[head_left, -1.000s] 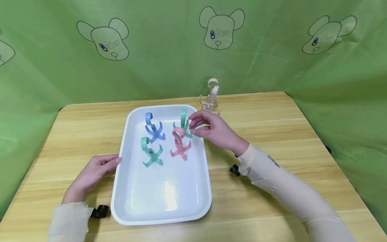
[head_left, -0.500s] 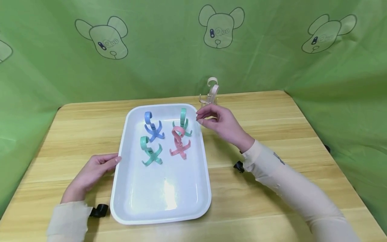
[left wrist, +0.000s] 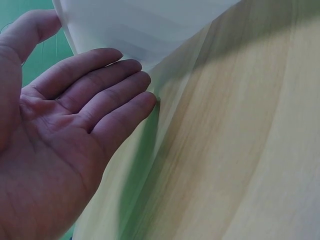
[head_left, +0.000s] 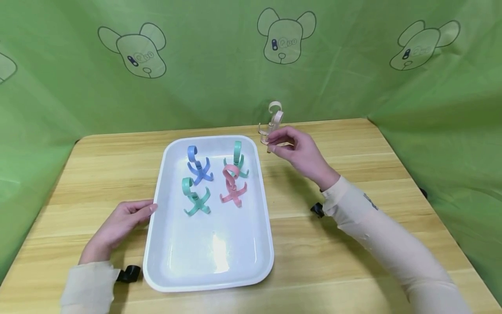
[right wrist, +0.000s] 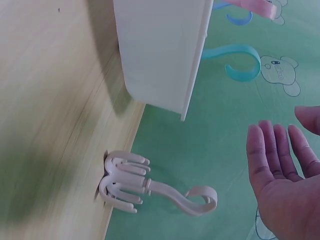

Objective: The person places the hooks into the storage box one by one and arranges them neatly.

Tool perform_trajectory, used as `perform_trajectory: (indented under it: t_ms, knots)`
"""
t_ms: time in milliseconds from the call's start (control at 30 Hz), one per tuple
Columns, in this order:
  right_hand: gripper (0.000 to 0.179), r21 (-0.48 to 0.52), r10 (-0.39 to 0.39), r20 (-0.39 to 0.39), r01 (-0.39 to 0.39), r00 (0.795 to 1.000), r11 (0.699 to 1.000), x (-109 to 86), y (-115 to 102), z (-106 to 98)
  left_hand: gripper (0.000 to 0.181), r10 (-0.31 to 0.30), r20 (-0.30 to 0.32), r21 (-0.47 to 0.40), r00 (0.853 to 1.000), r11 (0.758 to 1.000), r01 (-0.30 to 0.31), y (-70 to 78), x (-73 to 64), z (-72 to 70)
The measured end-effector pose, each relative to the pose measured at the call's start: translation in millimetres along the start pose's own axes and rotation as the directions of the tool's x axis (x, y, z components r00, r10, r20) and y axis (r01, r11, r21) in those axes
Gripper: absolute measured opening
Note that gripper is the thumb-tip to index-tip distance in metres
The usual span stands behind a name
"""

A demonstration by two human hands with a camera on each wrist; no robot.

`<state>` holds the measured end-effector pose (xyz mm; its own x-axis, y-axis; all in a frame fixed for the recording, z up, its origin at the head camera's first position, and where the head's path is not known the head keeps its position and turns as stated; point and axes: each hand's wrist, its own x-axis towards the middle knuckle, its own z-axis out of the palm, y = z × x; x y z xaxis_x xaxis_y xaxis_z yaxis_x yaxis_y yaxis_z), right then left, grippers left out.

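A white tray [head_left: 208,266] holds a blue four-armed hook hanger [head_left: 201,171], a pink hook hanger [head_left: 233,194] and two green ones, the near green hook hanger [head_left: 199,204] and the far green hook hanger [head_left: 237,153]. My left hand [head_left: 122,224] rests at the tray's left side, thumb on the rim and straight fingers by the outer wall. Beyond the tray's far right corner stand beige hook hangers [head_left: 276,118], partly hidden by my right hand [head_left: 300,150]. In the right wrist view, that hand is empty, its fingers relaxed and apart from the beige hook hanger [right wrist: 127,181].
The wooden table [head_left: 345,165] extends on both sides of the tray. A green curtain [head_left: 219,96] with printed bear heads hangs right behind the table's far edge. A black wrist fitting [head_left: 130,274] sits beside the tray's near left corner.
My right hand has moved from beside the far green hook hanger, over the tray's rim, to the right toward the beige hangers. The left hand and the tray have stayed put.
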<state>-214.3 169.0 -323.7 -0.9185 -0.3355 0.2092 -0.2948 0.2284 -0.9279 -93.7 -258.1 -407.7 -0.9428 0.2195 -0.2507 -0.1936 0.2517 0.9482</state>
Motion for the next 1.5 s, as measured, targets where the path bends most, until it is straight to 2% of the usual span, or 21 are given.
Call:
perform_trajectory:
  t_ms: [300, 533, 800, 1067, 1500]
  knots:
    - [0.033, -0.043, 0.016, -0.088, -0.02, 0.996, 0.999, 7.4, 0.8, -13.5, 0.045, 0.0, -0.005, -0.008, 1.0, 1.0, 0.0, -0.5, 0.0, 0.3]
    - [0.039, -0.059, 0.042, -0.185, -0.054, 0.982, 0.997, 13.5, 3.8, -21.1, 0.045, -0.002, -0.002, -0.018, 1.0, 1.0, 0.002, -1.1, 0.6, 0.2]
    - [0.039, -0.065, 0.062, -0.201, -0.077, 0.978, 0.995, 22.1, 9.9, -27.0, 0.045, 0.005, 0.0, -0.013, 1.0, 1.0, -0.005, -0.2, 0.5, 0.3]
    - [0.047, -0.084, 0.139, -0.216, -0.16, 0.966, 0.983, 41.2, 28.6, -39.4, 0.046, 0.0, -0.006, 0.004, 1.0, 1.0, 0.0, 0.5, -0.3, 0.7]
    - [0.056, -0.083, 0.187, -0.224, -0.21, 0.956, 0.974, 61.0, 53.5, -43.5, 0.046, -0.001, -0.008, 0.023, 1.0, 1.0, 0.001, 0.2, 0.1, -0.8]
